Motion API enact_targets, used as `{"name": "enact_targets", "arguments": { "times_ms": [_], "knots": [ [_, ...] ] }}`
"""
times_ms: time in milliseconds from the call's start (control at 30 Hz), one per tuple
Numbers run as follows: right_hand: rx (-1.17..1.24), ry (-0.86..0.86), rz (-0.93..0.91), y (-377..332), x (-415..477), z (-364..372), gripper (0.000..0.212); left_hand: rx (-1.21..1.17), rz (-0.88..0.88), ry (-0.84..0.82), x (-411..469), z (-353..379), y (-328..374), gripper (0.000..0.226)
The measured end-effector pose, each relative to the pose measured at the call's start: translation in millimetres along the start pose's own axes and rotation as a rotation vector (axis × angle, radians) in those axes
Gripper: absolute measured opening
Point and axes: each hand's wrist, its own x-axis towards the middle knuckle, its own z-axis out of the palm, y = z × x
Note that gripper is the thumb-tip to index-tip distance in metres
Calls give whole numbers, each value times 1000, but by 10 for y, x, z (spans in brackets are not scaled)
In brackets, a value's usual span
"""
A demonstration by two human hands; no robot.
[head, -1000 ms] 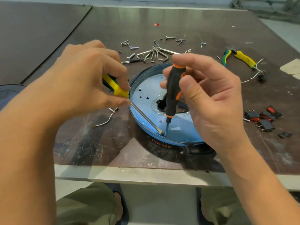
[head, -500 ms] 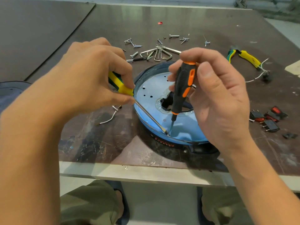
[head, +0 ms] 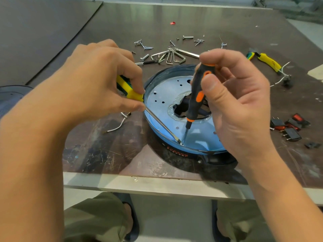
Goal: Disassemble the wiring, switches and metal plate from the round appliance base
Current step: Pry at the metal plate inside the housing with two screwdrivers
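Workbench (head: 90,154): dark brown top, scratched and stained near the front. Pale metal edge strip (head: 157,186) runs along the near side. Separate dark panel (head: 35,35) adjoins at left, seam visible. Pale grey floor (head: 174,219) below. Diffuse light reflects off the far tabletop.

1. Reads pale blue, dotted with dark holes, on the round metal plate (head: 166,95).
2. Carries orange lettering on the black round appliance base (head: 176,151).
3. Pairs yellow with green on the long-shafted screwdriver (head: 130,92); black with orange on the slim screwdriver (head: 196,95).
4. Mixes black with red on the small rocker switches (head: 291,134).
5. Shows white on the short curved wire (head: 118,126).
6. Runs dark brown, scuffed with pale scratches, over the flat tabletop (head: 104,154).
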Motion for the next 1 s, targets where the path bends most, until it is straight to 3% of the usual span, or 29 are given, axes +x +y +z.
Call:
{"name": "enact_targets", "arguments": {
  "times_ms": [133,300,467,600,767,867,1000],
  "knots": [
    [66,20,65,-22,-11,0,23,-1,4,0,3,12,-1,23],
    [-57,38,-24,-14,7,24,17,7,12,-6,9,14,-23,28],
    [63,55,84,-14,7,11,18,3,-3,-3,4,20,-20,22],
    [-56,57,-4,-9,26,28,19,-15,-7,-5,1,15,-17,22],
    [52,57,104,-2,7,6,24,-21,-24,-12,2,19,-22,22],
    [-7,60,38,-21,25,43,17,-29,-29,-17,3,26,-28,22],
    [-34,34,21,34,3,-9,24,-34,-47,-16,4,39,-39,23]
  ]
}}
